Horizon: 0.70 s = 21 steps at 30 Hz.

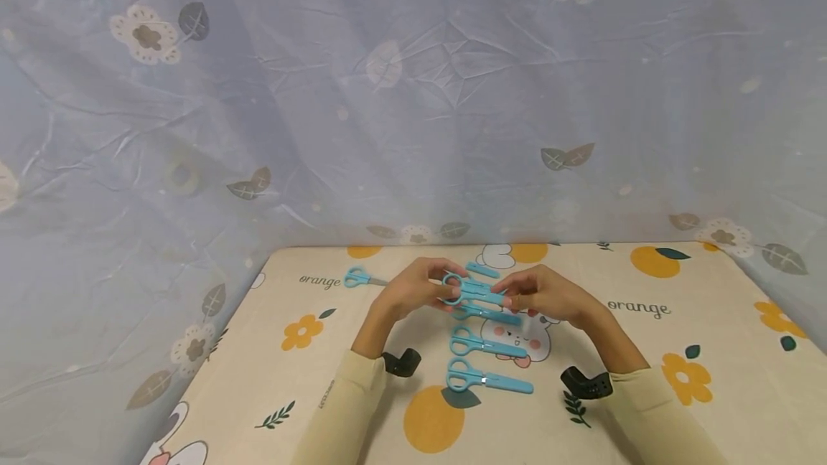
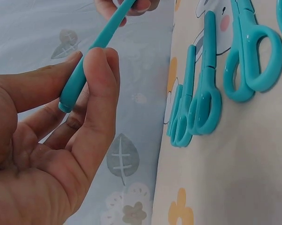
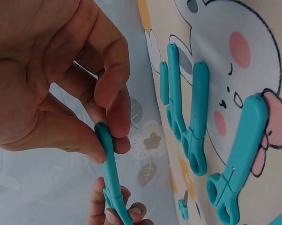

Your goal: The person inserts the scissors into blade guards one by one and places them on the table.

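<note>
Both hands hold a pair of light-blue scissors [image 1: 483,296] with its blades covered by a matching sheath, raised over the table. My left hand [image 1: 413,291] pinches the handle loops between thumb and fingers. At the other end, the thumb and fingers of my right hand [image 1: 550,297] grip the tip of the sheath [image 3: 108,154]. Below lie several more sheathed scissors in a column, among them a middle pair [image 1: 491,346] and the nearest pair [image 1: 494,381]. A loose blue sheath [image 1: 482,270] lies beyond the hands. Left of it, unsheathed scissors [image 1: 358,278] show a bare blade.
A cream cloth [image 1: 245,350] printed with oranges, flowers and a rabbit face covers the table. Behind it hangs a pale grey-blue curtain [image 1: 413,128] with a flower print. Black wrist cameras [image 1: 402,362] sit at both cuffs.
</note>
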{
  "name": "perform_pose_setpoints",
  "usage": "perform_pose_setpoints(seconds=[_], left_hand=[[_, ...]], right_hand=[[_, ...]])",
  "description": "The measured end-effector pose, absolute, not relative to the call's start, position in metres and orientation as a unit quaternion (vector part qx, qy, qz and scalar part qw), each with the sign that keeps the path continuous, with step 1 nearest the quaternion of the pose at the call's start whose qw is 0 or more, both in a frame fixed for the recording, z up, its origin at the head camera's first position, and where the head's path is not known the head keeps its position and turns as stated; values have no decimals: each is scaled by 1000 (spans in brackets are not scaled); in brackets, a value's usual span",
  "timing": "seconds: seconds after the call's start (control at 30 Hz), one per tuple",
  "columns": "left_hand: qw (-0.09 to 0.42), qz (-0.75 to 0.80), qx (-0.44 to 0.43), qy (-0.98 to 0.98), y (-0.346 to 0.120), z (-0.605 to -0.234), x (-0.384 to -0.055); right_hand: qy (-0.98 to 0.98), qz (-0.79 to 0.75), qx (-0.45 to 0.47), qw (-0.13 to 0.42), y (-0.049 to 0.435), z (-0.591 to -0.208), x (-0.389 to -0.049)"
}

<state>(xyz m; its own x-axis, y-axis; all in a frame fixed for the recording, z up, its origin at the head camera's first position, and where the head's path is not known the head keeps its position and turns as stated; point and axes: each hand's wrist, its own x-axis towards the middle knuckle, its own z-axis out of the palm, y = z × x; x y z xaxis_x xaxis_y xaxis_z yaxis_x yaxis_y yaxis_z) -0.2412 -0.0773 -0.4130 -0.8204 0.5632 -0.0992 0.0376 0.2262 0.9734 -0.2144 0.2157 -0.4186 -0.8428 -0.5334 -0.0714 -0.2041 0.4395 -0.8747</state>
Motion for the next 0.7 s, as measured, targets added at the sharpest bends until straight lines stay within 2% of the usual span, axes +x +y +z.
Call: perform_pose_setpoints(seconds=[0.7], left_hand=[[202, 591, 161, 764, -125, -425, -232]], right_hand=[[843, -465, -195, 186, 238, -431, -203]])
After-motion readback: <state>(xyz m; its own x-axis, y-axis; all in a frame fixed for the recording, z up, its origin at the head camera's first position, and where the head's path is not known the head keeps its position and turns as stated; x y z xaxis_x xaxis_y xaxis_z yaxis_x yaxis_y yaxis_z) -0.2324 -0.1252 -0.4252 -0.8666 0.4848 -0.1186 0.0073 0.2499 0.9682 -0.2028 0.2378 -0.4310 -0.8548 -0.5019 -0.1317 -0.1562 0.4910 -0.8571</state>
